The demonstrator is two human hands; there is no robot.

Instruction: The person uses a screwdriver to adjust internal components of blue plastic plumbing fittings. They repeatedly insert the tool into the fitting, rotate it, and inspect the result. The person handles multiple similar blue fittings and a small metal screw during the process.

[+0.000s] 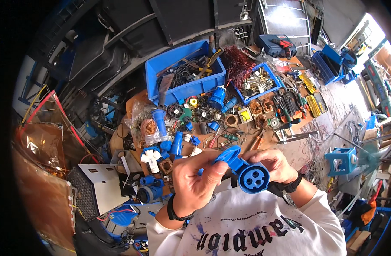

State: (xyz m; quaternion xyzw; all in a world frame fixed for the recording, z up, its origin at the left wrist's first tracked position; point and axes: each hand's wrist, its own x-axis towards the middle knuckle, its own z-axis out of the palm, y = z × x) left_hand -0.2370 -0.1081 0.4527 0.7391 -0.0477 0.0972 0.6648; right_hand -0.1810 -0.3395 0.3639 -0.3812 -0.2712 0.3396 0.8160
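Close to my chest I hold a blue round industrial power socket (253, 178) whose face, with three holes, is turned up towards me. Its hinged blue lid (229, 157) is swung open to the left. My left hand (194, 179) pinches this lid between thumb and fingers. Around the socket's body, from the right and behind, my right hand (275, 165) is closed; part of its fingers is hidden by the socket. On the bench beyond my hands lie a blue connector sleeve (177, 143) and a white plastic pipe fitting (152, 161).
A blue crate (184, 90) full of cables and tools stands on the cluttered bench. Beside it are a blue tray (257, 84) of metal parts, several pliers, and a red cordless drill (285, 46) on a case. A speaker-like box (97, 187) sits at left, a blue stool (341, 161) at right.
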